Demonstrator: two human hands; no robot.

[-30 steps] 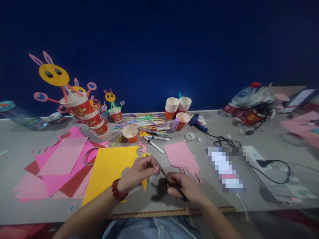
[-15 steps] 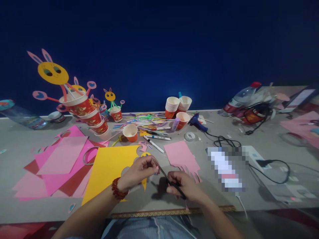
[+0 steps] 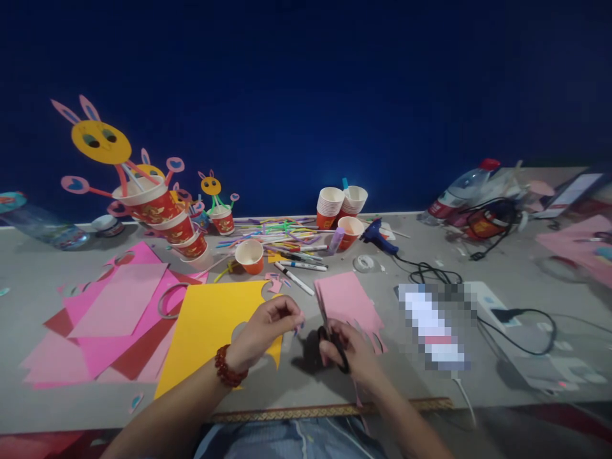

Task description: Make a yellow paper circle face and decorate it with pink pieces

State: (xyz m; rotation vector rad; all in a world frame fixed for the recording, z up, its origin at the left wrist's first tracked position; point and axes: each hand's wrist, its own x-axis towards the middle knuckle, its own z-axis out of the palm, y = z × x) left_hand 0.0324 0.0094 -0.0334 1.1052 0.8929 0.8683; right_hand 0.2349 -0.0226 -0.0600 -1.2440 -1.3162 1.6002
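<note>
A small pink and blue paper cutout [image 3: 299,326] is pinched between the thumb and fingers of my left hand [image 3: 275,322], which wears a beaded bracelet. My right hand [image 3: 351,350] grips black-handled scissors [image 3: 323,305], their blades pointing up and away, apart from the cutout. Under my left hand and wrist lies a yellow sheet [image 3: 210,325] with curved cuts along its right side. Behind the scissors is a pink sheet [image 3: 351,296] with a ragged cut edge. Pink scraps [image 3: 273,282] and marker pens [image 3: 296,278] lie beyond my left hand.
Pink and red sheets [image 3: 115,306] spread at the left, below stacked cups with rabbit figures [image 3: 148,201]. Pipe cleaners [image 3: 277,233], paper cups [image 3: 249,256] and a blue glue gun [image 3: 380,236] line the back. A phone [image 3: 433,325] and cables [image 3: 437,271] lie at the right.
The scissors have come away from the cutout, their blades swinging to the right and pointing more upright. My left hand stays in nearly the same place with the cutout.
</note>
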